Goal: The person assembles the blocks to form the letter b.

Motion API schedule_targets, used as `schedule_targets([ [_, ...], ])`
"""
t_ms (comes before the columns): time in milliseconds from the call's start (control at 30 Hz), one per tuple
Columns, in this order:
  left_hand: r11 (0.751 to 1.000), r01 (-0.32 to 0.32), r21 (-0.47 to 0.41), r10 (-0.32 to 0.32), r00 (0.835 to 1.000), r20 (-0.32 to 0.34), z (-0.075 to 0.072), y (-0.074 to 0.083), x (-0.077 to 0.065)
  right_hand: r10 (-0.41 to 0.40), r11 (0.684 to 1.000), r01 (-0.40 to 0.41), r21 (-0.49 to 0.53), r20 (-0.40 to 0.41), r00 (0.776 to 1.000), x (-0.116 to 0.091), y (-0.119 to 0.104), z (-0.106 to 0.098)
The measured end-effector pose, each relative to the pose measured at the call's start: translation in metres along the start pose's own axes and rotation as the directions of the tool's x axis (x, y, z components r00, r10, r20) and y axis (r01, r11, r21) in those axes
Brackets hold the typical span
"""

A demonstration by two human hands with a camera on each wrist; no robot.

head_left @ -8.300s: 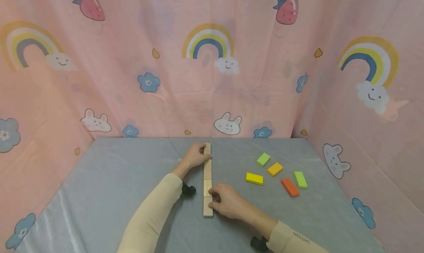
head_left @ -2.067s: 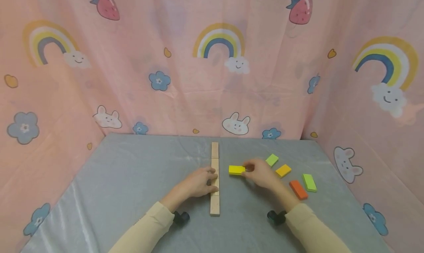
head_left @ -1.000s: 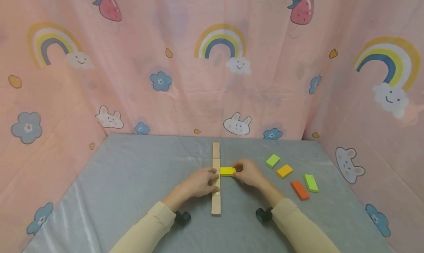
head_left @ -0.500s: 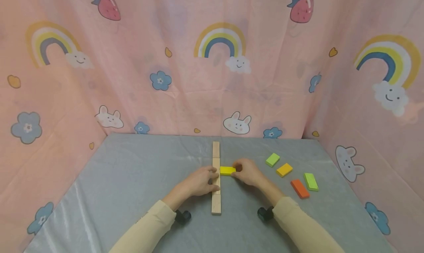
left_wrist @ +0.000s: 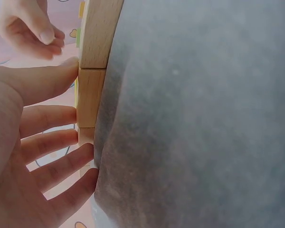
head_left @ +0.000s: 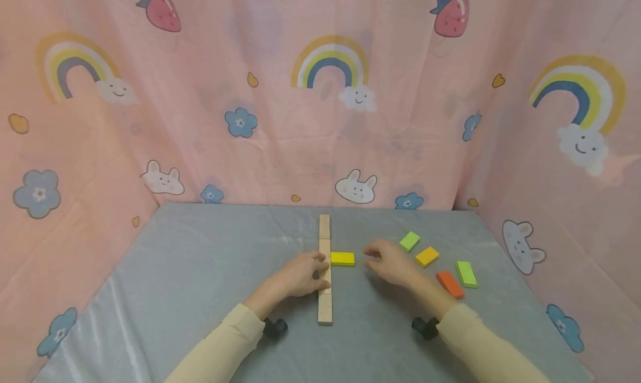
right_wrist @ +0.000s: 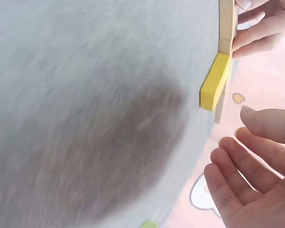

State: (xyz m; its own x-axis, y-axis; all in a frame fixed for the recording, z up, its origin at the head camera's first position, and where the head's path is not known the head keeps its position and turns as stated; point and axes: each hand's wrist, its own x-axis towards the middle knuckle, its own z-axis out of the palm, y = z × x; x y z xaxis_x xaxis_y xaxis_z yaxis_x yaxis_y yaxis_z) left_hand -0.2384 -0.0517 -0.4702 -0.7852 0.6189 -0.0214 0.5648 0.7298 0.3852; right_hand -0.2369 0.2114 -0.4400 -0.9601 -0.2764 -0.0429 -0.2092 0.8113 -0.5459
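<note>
Several plain wooden blocks [head_left: 325,309] lie end to end in a straight row running away from the person, down the middle of the grey cloth. A yellow block [head_left: 343,259] lies flat at a right angle to the row, its left end against or very near it. On the row's middle rests the left hand [head_left: 299,274]; in the left wrist view its fingers [left_wrist: 57,168] are nearly straight against the wood. The right hand [head_left: 392,262] hovers just right of the yellow block, holding nothing, its fingers [right_wrist: 232,173] apart from it in the right wrist view.
To the right lie two light green blocks, one farther back [head_left: 409,241] and one farther right [head_left: 466,274], with an orange-yellow block [head_left: 427,256] and a red-orange block [head_left: 449,284]. A pink patterned curtain [head_left: 280,166] stands behind the grey-covered table [head_left: 200,244].
The right hand brought the yellow block left to the row, then let go and drew back to the right. The left hand earlier moved from the row's far end to its middle.
</note>
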Motion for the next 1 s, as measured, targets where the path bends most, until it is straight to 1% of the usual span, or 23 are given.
schedule_targets([
  [167, 1.000, -0.002, -0.004, 0.002, 1.000, 0.000, -0.001, 0.000, 0.000, -0.037, 0.999, 0.037, -0.008, 0.004, 0.999, -0.013, 0.006, -0.012],
  [300, 1.000, 0.005, -0.008, -0.005, 1.000, 0.001, -0.003, 0.000, -0.001, -0.065, 0.998, 0.064, -0.027, -0.016, 0.998, -0.023, 0.013, -0.020],
  [433, 1.000, 0.006, -0.002, -0.006, 1.000, 0.005, -0.002, 0.001, -0.001, -0.088, 0.995, 0.086, -0.057, -0.038, 0.995, -0.032, 0.025, -0.025],
  [533, 1.000, 0.007, -0.010, -0.007, 1.000, 0.003, -0.002, 0.000, -0.001, -0.083, 0.995, 0.081, -0.055, -0.039, 0.996, -0.039, 0.034, -0.029],
  [733, 1.000, 0.001, -0.020, -0.001, 1.000, -0.005, -0.001, 0.001, 0.000, -0.106, 0.993, 0.101, -0.069, -0.085, 0.991, -0.052, 0.055, -0.036],
  [833, 1.000, -0.003, -0.014, 0.003, 1.000, -0.008, 0.000, 0.001, -0.001, -0.086, 0.994, 0.078, -0.079, -0.113, 0.990, -0.058, 0.065, -0.041],
  [1000, 1.000, 0.000, -0.027, 0.000, 1.000, -0.015, 0.000, 0.001, -0.002, -0.004, 0.995, -0.013, -0.103, -0.161, 0.987, -0.064, 0.083, -0.050],
])
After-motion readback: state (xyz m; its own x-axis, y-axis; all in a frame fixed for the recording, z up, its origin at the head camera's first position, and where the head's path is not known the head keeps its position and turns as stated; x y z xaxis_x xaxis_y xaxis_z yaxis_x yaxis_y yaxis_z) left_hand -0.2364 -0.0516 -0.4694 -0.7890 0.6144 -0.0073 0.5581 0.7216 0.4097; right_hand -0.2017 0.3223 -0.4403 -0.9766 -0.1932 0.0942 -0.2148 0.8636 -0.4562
